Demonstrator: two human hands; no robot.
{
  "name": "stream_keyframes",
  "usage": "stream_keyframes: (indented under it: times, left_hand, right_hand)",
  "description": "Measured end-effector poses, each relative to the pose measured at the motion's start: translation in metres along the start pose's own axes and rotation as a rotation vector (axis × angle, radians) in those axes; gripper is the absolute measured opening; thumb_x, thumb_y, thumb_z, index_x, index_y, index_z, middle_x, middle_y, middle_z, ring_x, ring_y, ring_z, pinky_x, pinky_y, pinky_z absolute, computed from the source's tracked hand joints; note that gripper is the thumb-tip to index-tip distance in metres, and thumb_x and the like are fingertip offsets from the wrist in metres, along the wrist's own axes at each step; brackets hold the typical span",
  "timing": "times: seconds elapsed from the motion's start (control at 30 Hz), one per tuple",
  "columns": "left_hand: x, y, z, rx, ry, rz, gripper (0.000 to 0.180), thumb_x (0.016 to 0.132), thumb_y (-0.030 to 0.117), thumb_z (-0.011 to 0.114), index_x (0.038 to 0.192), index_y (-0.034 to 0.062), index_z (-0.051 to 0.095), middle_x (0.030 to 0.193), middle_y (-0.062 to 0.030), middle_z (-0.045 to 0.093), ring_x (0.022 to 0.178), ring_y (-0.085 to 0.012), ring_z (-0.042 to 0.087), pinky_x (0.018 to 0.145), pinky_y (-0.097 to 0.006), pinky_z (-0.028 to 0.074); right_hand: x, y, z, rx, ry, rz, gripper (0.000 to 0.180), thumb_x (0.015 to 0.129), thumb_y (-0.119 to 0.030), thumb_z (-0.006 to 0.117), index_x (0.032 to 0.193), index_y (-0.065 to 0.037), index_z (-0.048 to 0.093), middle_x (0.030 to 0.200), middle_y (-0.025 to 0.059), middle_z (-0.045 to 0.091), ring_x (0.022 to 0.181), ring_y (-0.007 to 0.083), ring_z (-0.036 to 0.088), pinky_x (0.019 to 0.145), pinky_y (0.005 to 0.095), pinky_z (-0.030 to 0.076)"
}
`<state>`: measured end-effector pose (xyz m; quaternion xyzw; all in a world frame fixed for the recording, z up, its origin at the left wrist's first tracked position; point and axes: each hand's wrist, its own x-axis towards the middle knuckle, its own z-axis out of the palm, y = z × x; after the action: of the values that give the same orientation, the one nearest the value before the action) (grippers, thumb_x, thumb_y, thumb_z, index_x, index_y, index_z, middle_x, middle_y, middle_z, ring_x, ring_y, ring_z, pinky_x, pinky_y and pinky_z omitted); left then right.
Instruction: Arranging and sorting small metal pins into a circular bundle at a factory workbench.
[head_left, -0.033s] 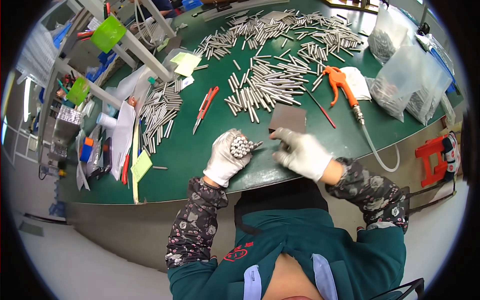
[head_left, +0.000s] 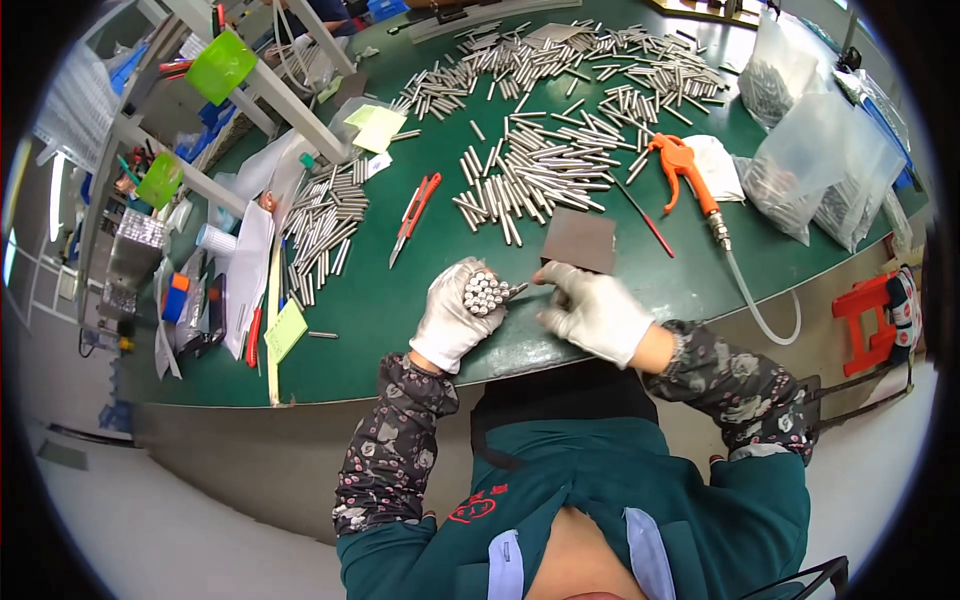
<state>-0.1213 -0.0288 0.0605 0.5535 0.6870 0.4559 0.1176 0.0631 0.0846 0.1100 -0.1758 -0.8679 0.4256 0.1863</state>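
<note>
In front of you stretches a green-topped table [head_left: 365, 365], its near edge just before your waist. Loose metal pins [head_left: 535, 170] spread in wide heaps over its middle and far part; a smaller pin pile [head_left: 325, 225] lies to your left. Between them lies a red utility knife [head_left: 416, 215], blade toward you. Right of centre, nearer you, rests a dark square block [head_left: 580, 238]. Farther right lie a slim red-handled tool [head_left: 650, 230], an orange air gun [head_left: 682, 165], a white cloth [head_left: 722, 170] and clear plastic bags [head_left: 845, 150].
</note>
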Motion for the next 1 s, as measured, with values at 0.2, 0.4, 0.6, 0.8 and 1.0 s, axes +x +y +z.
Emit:
stream_keyframes:
  times: [0.2,0.4,0.6,0.8,1.0]
  left_hand:
    - [-0.005,-0.001,-0.002,-0.116,-0.025,-0.083,0.051,0.056,0.008,0.076,0.102,-0.0005,0.054,0.093,-0.0121,0.059,0.089,-0.0266,0.057,0.083,-0.033,0.045]
    - [-0.007,-0.012,0.001,-0.258,-0.027,-0.152,0.056,0.057,0.008,0.077,0.106,-0.0027,0.051,0.091,-0.0102,0.059,0.083,-0.0210,0.059,0.077,-0.029,0.047]
    - [-0.003,-0.008,0.000,-0.399,-0.031,-0.212,0.061,0.058,0.010,0.080,0.109,-0.0027,0.048,0.093,-0.0056,0.060,0.085,-0.0118,0.057,0.079,-0.024,0.047]
    - [-0.002,0.000,-0.001,-0.509,-0.021,-0.203,0.061,0.059,0.007,0.079,0.111,-0.0020,0.048,0.094,-0.0044,0.060,0.084,-0.0104,0.057,0.079,-0.024,0.047]
    - [0.000,0.000,-0.002,-0.540,-0.041,-0.216,0.053,0.060,0.003,0.077,0.106,0.0016,0.048,0.091,-0.0019,0.058,0.083,-0.0084,0.056,0.077,-0.022,0.047]
  right_hand:
    - [0.024,0.011,0.039,0.488,0.052,0.226,0.030,0.071,-0.009,0.063,0.099,-0.002,0.055,0.066,0.0064,0.056,0.062,0.0145,0.055,0.061,0.0269,0.045]
    - [0.031,0.010,0.047,0.489,0.025,0.134,0.021,0.074,-0.003,0.064,0.094,0.000,0.058,0.074,-0.0006,0.053,0.067,0.0050,0.048,0.064,0.0185,0.042]
    - [0.038,0.015,0.050,0.513,0.050,0.120,0.023,0.072,-0.005,0.064,0.094,0.000,0.059,0.073,0.0019,0.055,0.066,0.0074,0.050,0.064,0.0213,0.044]
    - [0.044,0.011,0.048,0.482,-0.001,0.129,0.024,0.072,-0.004,0.065,0.095,0.001,0.058,0.073,0.0003,0.054,0.067,0.0058,0.049,0.063,0.0196,0.044]
    - [0.045,0.014,0.053,0.507,0.040,0.124,0.022,0.071,-0.006,0.063,0.091,0.001,0.059,0.069,0.0025,0.055,0.064,0.0081,0.050,0.062,0.0228,0.044]
